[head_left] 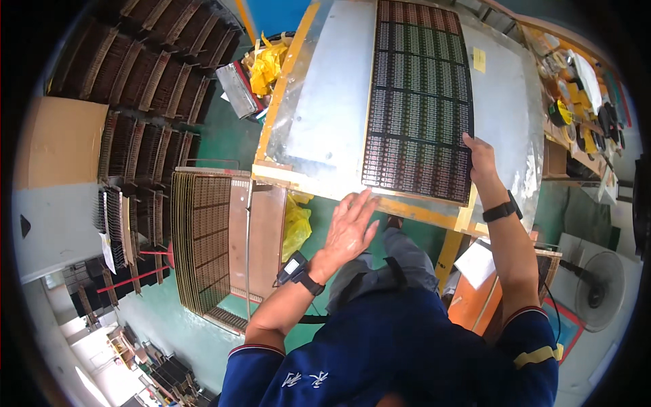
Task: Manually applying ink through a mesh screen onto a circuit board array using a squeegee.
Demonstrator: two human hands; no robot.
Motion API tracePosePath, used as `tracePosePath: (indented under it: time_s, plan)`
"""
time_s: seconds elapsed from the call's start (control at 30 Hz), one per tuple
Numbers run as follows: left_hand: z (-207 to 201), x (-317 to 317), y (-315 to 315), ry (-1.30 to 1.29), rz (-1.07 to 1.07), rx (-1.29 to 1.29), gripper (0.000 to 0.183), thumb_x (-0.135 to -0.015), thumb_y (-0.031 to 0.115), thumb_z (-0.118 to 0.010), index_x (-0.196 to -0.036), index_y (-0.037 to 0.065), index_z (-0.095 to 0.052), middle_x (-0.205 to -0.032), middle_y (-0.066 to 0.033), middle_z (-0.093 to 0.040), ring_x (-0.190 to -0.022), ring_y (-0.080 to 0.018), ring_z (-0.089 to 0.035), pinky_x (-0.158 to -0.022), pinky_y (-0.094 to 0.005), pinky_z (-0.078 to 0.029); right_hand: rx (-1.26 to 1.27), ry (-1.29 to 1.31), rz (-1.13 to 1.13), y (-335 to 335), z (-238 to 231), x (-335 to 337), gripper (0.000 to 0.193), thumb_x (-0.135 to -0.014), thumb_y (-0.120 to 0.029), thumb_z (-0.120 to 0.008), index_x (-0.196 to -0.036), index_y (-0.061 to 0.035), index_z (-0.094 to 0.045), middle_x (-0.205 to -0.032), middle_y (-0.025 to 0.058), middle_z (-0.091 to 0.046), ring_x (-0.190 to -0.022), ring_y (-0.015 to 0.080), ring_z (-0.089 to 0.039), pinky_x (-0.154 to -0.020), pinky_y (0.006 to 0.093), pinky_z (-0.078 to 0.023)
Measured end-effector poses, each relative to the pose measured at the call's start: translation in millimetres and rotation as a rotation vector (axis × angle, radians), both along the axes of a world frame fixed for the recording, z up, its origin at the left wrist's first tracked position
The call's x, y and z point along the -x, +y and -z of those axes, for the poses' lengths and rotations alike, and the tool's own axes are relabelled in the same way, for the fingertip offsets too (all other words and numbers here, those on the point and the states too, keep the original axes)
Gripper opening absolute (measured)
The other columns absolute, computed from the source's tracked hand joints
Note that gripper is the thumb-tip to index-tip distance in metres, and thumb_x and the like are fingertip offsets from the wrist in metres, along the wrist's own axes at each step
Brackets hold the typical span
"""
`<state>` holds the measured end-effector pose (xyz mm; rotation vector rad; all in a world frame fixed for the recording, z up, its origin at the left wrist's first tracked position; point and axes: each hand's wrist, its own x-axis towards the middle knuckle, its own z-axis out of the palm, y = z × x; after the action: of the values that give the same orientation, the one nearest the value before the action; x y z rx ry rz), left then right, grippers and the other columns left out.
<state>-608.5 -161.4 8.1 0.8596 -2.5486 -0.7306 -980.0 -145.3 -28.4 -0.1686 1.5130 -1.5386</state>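
Pale, tape-edged worktable [325, 102]: left hand [347, 229], fingers loosely spread, by the near end, right hand [482, 160] at the right edge, pinch or rest indeterminable, of one dark patterned panel [420, 102], lying on top close to the front edge, liable to tip off if drawn unevenly toward the body

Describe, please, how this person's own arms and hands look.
The left hand and right hand are bare. Each wears a black wrist strap; the left's bears a boxy device. The short navy sleeves have red trim; the right has a yellowish strip.
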Motion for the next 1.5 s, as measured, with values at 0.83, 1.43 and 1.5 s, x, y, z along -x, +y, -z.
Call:
tracePosePath:
  time_s: [0.83, 1.43, 1.5]
  plan:
    - [4.2, -2.2, -1.8, -0.178, 0.027, 0.18, 0.053, -0.086, 0.02, -0.07, -0.133, 0.001, -0.057, -0.14, -0.0177, -0.054, -0.129, -0.0402, -0.048, -0.103, -0.0531, -0.04, -0.478, 0.981, -0.26, 3.0, -10.2, -5.3, 0.065, -0.083, -0.025, -0.08, -0.137, -0.0007, -0.054, -0.099, 0.019, -0.074, -0.086, 0.0217, -0.072, -0.075, 0.0332, -0.055]
    - [-6.5, 7.0, -6.2, -0.221, 0.095, 0.218, 0.052, -0.085, 0.02, -0.068, -0.132, 0.002, -0.056, -0.135, -0.0195, -0.056, -0.129, -0.0376, -0.048, -0.112, -0.0596, -0.03, -0.581, 0.93, -0.66, -14.5, -54.4, 20.6, 0.114, -0.069, -0.038, -0.088, -0.158, -0.0043, -0.025, -0.104, 0.0204, -0.073, -0.067, 0.0277, -0.072, -0.08, 0.036, -0.058]
    - [-8.9, 8.1, -6.2, -0.221, 0.096, 0.218, 0.052, -0.085, 0.02, -0.068, -0.133, 0.002, -0.056, -0.135, -0.0194, -0.056, -0.129, -0.0377, -0.048, -0.112, -0.0598, -0.03, -0.62, 0.906, -0.672, -14.6, -60.2, 16.9, 0.114, -0.07, -0.042, -0.087, -0.158, -0.005, -0.025, -0.102, 0.0204, -0.073, -0.066, 0.0274, -0.072, -0.079, 0.0361, -0.058]
